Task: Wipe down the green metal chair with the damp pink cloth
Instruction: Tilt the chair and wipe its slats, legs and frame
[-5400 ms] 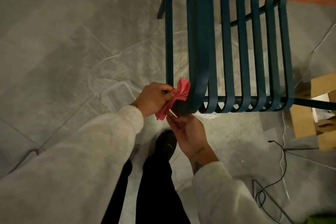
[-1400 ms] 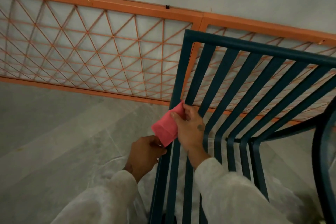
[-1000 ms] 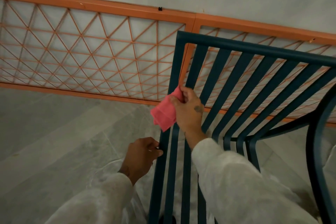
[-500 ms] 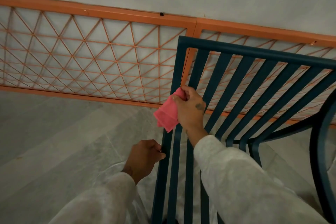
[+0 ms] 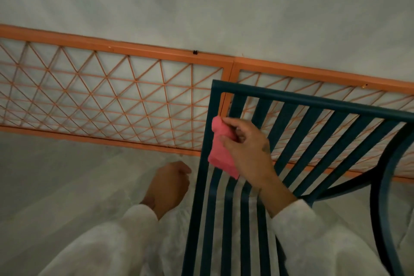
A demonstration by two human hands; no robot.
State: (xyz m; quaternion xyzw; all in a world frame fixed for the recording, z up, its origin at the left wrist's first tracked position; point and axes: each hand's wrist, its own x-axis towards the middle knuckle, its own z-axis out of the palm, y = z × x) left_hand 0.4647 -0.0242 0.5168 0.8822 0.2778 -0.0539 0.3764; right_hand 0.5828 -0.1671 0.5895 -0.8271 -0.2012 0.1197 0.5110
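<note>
Both your hands are in the lower middle of the frame: your left hand (image 5: pixel 167 186) is curled into a loose fist with nothing in it, just beside the chair's left edge bar. To the right, your right hand (image 5: pixel 247 151) pinches the pink cloth (image 5: pixel 220 149) against the left side of the green chair (image 5: pixel 291 98) back, below its top rail.

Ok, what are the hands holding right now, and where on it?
The right hand pinches the pink cloth at its upper part, against the chair frame's left upright. The left hand is curled shut beside the frame, holding nothing visible.
</note>
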